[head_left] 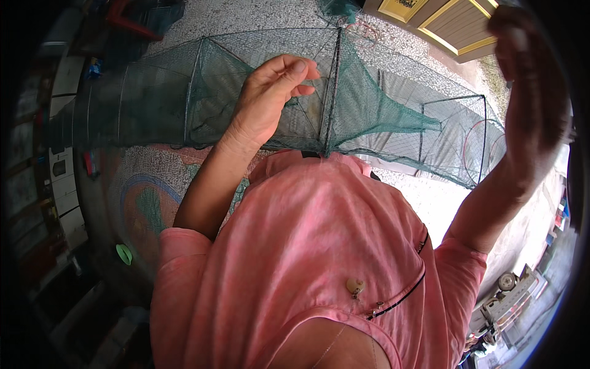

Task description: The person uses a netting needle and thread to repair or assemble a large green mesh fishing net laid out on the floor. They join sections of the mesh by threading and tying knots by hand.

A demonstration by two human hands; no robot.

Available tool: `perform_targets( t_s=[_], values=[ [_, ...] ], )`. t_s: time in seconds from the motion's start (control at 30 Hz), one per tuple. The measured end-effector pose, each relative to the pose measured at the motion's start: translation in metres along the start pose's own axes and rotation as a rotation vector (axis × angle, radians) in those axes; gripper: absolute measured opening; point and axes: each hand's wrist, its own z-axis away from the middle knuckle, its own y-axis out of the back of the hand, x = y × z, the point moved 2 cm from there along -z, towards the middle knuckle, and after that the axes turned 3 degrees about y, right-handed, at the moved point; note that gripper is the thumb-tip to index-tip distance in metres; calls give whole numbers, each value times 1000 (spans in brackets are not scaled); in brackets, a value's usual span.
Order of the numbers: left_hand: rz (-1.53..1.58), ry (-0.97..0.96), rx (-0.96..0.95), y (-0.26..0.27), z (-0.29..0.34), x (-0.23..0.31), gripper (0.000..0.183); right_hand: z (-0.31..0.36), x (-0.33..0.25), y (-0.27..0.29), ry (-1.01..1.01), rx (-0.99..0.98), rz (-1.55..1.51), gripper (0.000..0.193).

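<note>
A long green mesh net trap on dark square frames stretches across in front of me, with a mesh funnel narrowing to the right inside it. My left hand is raised over its middle section, thumb pressed toward curled fingers in a pinch. Whatever is in that pinch, perhaps something very thin, is too small to make out. High at the far right, my right hand is lifted up, dark and smeared by motion. Its fingers do not show clearly, so I cannot tell whether it holds anything.
Speckled pebble flooring lies around the trap. A brown and yellow panelled door stands at the far right. Other things nearby are a red frame-like object at far left, a light green slipper-shaped object and a wheeled vehicle at lower right.
</note>
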Motion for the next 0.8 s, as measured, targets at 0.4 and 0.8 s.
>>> perform_targets(
  t_s=[0.4, 0.8],
  values=[
    [-152, 58, -76, 5, 0, -5, 18, 49, 50, -131, -206, -318, 596, 7],
    [-141, 110, 28, 20, 3, -15, 19, 45, 52, -173, -345, -73, 54, 28]
  ],
)
